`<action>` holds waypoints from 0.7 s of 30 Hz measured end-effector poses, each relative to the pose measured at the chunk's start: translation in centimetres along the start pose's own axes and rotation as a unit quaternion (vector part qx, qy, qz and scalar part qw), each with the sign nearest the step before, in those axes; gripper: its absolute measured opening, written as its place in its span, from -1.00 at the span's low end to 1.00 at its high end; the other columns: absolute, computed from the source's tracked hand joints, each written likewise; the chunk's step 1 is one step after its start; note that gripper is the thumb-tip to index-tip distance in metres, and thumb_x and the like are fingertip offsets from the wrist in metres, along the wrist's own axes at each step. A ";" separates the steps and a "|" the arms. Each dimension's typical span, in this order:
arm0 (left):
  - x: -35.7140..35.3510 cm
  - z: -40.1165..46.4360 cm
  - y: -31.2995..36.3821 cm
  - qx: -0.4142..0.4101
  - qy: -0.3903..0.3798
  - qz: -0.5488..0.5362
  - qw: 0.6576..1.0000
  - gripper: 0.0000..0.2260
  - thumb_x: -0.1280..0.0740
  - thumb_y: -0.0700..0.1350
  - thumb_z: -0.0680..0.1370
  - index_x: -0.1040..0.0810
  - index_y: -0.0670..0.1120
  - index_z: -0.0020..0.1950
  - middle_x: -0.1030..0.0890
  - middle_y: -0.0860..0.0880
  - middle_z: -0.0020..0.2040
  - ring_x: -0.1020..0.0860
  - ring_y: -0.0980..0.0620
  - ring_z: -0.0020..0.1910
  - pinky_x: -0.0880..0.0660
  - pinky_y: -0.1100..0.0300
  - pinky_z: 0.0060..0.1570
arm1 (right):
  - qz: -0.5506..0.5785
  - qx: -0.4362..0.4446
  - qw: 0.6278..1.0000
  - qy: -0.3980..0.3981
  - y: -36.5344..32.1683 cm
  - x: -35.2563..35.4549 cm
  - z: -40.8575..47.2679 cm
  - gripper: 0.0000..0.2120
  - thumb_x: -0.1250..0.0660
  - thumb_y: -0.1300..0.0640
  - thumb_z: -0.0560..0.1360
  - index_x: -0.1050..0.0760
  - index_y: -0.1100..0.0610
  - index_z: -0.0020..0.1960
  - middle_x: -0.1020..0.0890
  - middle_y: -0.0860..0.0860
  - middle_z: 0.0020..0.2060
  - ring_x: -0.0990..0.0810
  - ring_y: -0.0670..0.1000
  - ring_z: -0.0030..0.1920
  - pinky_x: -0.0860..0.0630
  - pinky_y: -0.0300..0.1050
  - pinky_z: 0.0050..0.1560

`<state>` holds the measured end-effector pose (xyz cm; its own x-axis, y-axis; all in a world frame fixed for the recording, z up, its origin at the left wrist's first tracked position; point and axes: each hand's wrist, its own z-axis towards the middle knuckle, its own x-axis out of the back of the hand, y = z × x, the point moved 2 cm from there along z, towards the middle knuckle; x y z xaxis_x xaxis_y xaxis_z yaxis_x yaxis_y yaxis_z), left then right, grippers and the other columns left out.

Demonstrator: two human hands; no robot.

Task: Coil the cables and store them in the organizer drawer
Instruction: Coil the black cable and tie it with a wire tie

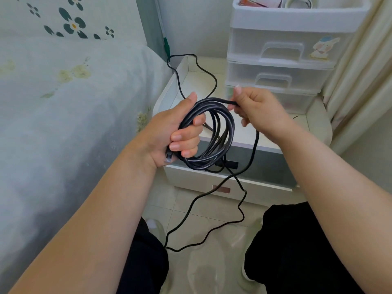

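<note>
My left hand [174,132] grips a coil of black cable [220,132] made of several loops, with a plug end [168,157] sticking out below the palm. My right hand [256,109] pinches the cable at the top of the coil. A loose length [212,192] hangs from my right hand down to the floor and loops between my knees. Another black strand [203,71] trails over the nightstand towards the wall. The white organizer [282,66] with translucent drawers stands at the back right of the nightstand, and the drawers I can see are closed.
The white nightstand [244,181] stands straight ahead, its own drawer closed. A bed with a floral cover [63,102] fills the left side. A cream curtain [364,81] hangs on the right. The organizer's top tray [297,9] holds small items. Tiled floor lies below.
</note>
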<state>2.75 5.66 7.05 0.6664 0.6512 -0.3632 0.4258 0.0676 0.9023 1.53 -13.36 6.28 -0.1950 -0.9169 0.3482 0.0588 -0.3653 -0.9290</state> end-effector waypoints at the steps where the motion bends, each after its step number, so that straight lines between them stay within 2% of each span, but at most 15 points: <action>1: -0.2 0.1 -0.1 -0.001 -0.009 -0.012 1.000 -0.55 -0.06 0.16 0.62 -0.38 -0.07 -0.36 -0.19 0.10 -0.67 -0.14 0.16 -0.73 -0.28 0.29 -0.62 | 0.018 -0.012 1.000 0.000 0.4 -0.5 0.1 -0.61 -0.09 -0.04 0.63 -0.49 0.10 -0.27 -0.35 -0.03 -0.46 -0.33 -0.07 -0.43 -0.43 -0.18 -0.41; 4: -0.4 0.4 -0.2 -0.014 -0.005 -0.054 0.998 -0.55 -0.04 0.13 0.64 -0.40 -0.07 -0.35 -0.20 0.10 -0.67 -0.18 0.16 -0.72 -0.32 0.30 -0.61 | 0.052 -0.036 0.998 0.031 1.5 -3.0 0.1 -0.61 -0.03 -0.03 0.64 -0.39 0.09 -0.27 -0.39 0.00 -0.44 -0.38 -0.08 -0.45 -0.42 -0.23 -0.41; 6: -0.2 0.5 -0.1 -0.035 0.017 -0.100 0.994 -0.55 -0.04 0.12 0.65 -0.41 -0.06 -0.34 -0.22 0.10 -0.67 -0.23 0.17 -0.71 -0.41 0.27 -0.58 | 0.093 -0.040 0.993 0.058 2.0 -4.6 -0.3 -0.62 -0.01 -0.03 0.65 -0.40 0.08 -0.24 -0.42 -0.01 -0.43 -0.40 -0.09 -0.45 -0.39 -0.20 -0.36; 9: 0.3 0.7 0.2 -0.069 0.063 -0.185 0.978 -0.57 -0.04 0.11 0.65 -0.41 -0.07 -0.32 -0.23 0.07 -0.67 -0.28 0.17 -0.68 -0.54 0.22 -0.48 | 0.217 -0.073 0.973 0.032 2.4 -6.3 -1.0 -0.68 -0.02 0.05 0.66 -0.44 0.10 -0.15 -0.44 -0.02 -0.49 -0.39 -0.09 -0.54 -0.35 -0.23 -0.49; 11: 0.6 1.0 0.4 -0.091 0.091 -0.238 0.963 -0.59 -0.05 0.11 0.65 -0.39 -0.06 -0.30 -0.23 0.07 -0.66 -0.27 0.16 -0.69 -0.46 0.29 -0.55 | 0.259 -0.109 0.960 0.015 2.4 -7.0 -1.3 -0.69 -0.03 0.05 0.66 -0.47 0.10 -0.12 -0.43 -0.01 -0.50 -0.35 -0.07 -0.54 -0.39 -0.19 -0.49; 13: 0.9 1.4 0.5 -0.119 0.127 -0.285 0.943 -0.60 -0.06 0.09 0.65 -0.38 -0.06 -0.30 -0.22 0.07 -0.65 -0.22 0.16 -0.71 -0.33 0.32 -0.64 | 0.221 -0.145 0.965 0.004 2.3 -7.7 -1.6 -0.66 -0.01 0.01 0.66 -0.45 0.10 -0.15 -0.41 0.01 -0.48 -0.35 -0.04 -0.49 -0.50 -0.17 -0.41; 16: 1.8 1.9 0.6 -0.165 0.191 -0.334 0.908 -0.61 -0.07 0.08 0.65 -0.39 -0.06 -0.31 -0.23 0.09 -0.64 -0.19 0.16 -0.71 -0.25 0.32 -0.66 | 0.126 -0.173 0.976 -0.030 2.1 -9.3 -2.8 -0.71 -0.02 0.10 0.64 -0.40 0.12 -0.19 -0.42 0.03 -0.43 -0.41 0.01 -0.41 -0.48 -0.24 -0.34; 19: 3.1 1.9 0.8 -0.211 0.263 -0.372 0.865 -0.62 -0.08 0.05 0.64 -0.38 -0.06 -0.32 -0.24 0.09 -0.60 -0.20 0.14 -0.68 -0.26 0.33 -0.64 | 0.089 -0.207 0.971 -0.079 2.3 -11.3 -5.0 -0.76 -0.04 0.05 0.64 -0.41 0.17 -0.01 -0.51 0.01 -0.37 -0.50 -0.01 -0.31 -0.53 -0.04 -0.01; 21: 3.8 2.0 0.8 -0.232 0.314 -0.379 0.839 -0.63 -0.08 0.05 0.64 -0.37 -0.06 -0.32 -0.26 0.08 -0.58 -0.21 0.12 -0.66 -0.28 0.33 -0.59 | 0.106 -0.214 0.967 -0.085 2.2 -12.0 -6.1 -0.80 -0.10 0.07 0.63 -0.38 0.18 0.11 -0.54 0.01 -0.33 -0.52 -0.04 -0.28 -0.56 0.01 0.05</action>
<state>6.82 6.69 5.96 -0.2049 0.5478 -0.8111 0.2007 0.8346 0.5130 -2.01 -2.21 -0.70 -0.0577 -0.9904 0.1258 -0.3376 -0.0993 -0.9361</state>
